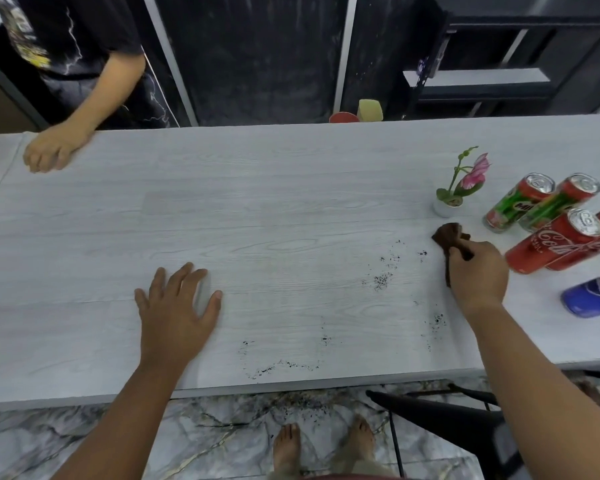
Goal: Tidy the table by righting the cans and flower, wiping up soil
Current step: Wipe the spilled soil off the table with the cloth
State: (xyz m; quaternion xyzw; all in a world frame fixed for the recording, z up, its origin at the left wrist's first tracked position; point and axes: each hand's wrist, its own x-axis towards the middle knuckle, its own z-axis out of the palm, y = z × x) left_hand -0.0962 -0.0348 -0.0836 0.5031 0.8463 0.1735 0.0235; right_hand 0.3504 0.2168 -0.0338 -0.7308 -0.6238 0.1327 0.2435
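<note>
My right hand (477, 275) grips a bunched brown cloth (447, 235) that rests on the white table (222, 202), just in front of the flower. The small pink flower in a white pot (448, 206) stands upright. To its right stand two green Milo cans (515, 206) and two red Coca-Cola cans (551, 245), with a blue Pepsi can (593, 296) nearer the right edge. Dark soil specks (381, 280) lie left of my right hand, and a thin trail of soil (278, 367) runs near the front edge. My left hand (177, 313) lies flat on the table, fingers spread.
Another person stands at the far left with a hand (51, 150) on the table's far edge. A red cup (343, 117) and a yellow cup (370, 110) sit behind the table. A black chair (447, 417) stands by my right side. Soil is scattered on the marble floor (302, 403).
</note>
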